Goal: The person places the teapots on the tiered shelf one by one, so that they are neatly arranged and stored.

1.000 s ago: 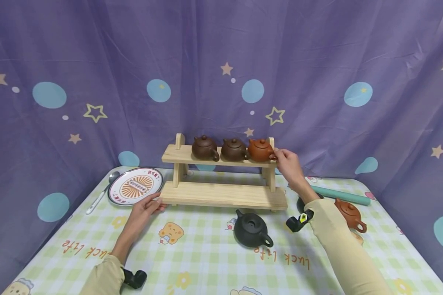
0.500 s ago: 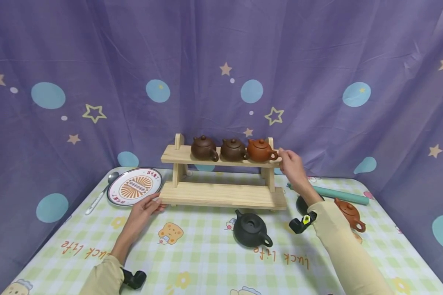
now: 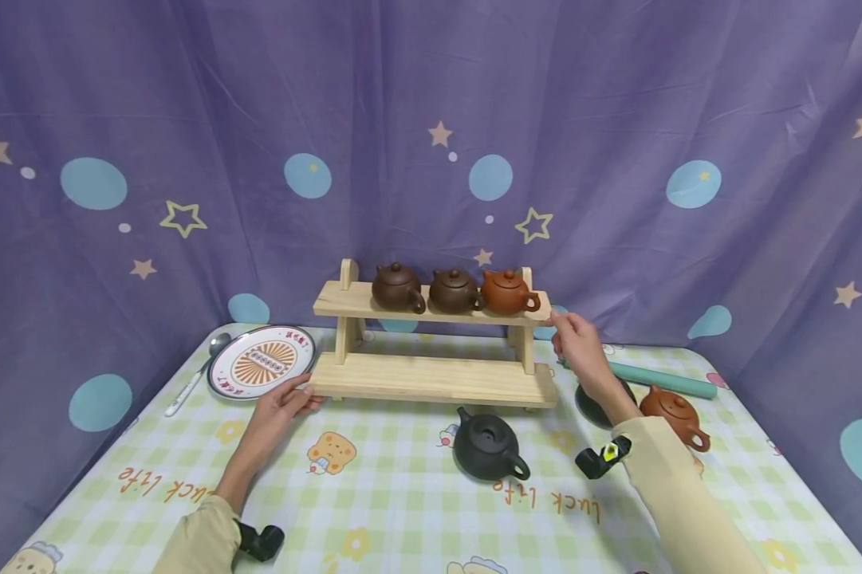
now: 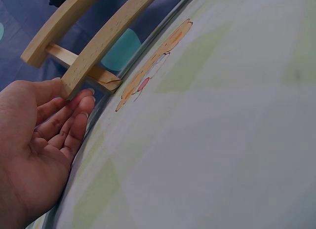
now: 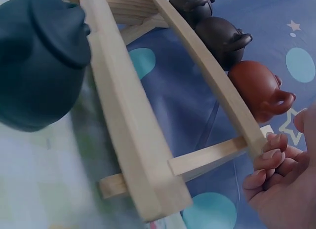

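A two-tier wooden display rack (image 3: 431, 379) stands at the back of the table. Its upper board carries a dark brown teapot (image 3: 396, 288), a second brown teapot (image 3: 454, 292) and a reddish-orange teapot (image 3: 506, 293), handles toward the right. My left hand (image 3: 282, 410) holds the left end of the lower board, thumb and fingers about its corner, as the left wrist view shows. At the right end of the upper board is my right hand (image 3: 581, 351), fingers loosely bent, fingertips right at the board's end. In the right wrist view the thumb is apart from the orange teapot's handle (image 5: 282, 101).
In front of the rack sits a black teapot (image 3: 490, 448). Right of it are a dark round object (image 3: 594, 408) partly behind my wrist, an orange-brown teapot (image 3: 678, 416) and a green rod (image 3: 663, 379). A patterned plate (image 3: 261, 363) and a spoon (image 3: 190, 387) lie at left.
My right hand has let go of the orange teapot's handle and moved right and down to the upper board's end. The left hand and the teapots stay in place.
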Demonstrator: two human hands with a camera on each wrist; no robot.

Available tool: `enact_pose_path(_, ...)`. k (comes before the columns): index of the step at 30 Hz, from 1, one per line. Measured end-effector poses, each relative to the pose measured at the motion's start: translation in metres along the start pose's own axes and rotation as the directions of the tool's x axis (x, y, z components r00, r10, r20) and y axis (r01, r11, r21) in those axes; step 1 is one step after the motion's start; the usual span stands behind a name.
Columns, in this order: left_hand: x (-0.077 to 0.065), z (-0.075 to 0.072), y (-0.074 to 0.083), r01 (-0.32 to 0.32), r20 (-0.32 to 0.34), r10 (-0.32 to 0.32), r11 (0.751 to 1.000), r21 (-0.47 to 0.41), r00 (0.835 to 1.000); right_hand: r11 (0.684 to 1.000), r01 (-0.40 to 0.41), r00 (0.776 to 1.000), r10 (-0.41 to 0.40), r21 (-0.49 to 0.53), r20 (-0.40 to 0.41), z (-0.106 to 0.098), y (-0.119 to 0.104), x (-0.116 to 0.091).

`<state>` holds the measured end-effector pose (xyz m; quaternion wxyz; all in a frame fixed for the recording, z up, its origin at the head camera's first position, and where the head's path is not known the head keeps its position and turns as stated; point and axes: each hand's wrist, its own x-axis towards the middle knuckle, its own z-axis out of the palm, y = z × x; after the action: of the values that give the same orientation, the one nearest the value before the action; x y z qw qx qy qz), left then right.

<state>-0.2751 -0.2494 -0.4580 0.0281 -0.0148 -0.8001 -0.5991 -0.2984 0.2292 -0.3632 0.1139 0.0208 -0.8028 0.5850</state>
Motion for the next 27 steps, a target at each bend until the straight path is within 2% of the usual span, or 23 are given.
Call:
enact_pose_path(6,0.000,0.000,0.000,0.002,-0.001,-0.002,1.000,-0.001,1.000,1.000,0.001,1.000,-0.001,0.020,-0.003,-0.002,0.011,-0.013)
enact_pose_path(20,-0.001,0.000,0.000,-0.013,0.002,0.013,1.000,-0.009,1.000,0.999,-0.017,0.998,0.016,0.029,0.056,0.004,0.034,-0.046)
enact_pose_path(27,-0.001,0.000,0.000,-0.019,0.003,0.019,1.000,-0.006,1.000,0.998,-0.051,0.998,0.050,0.026,0.044,0.006,0.040,-0.057)
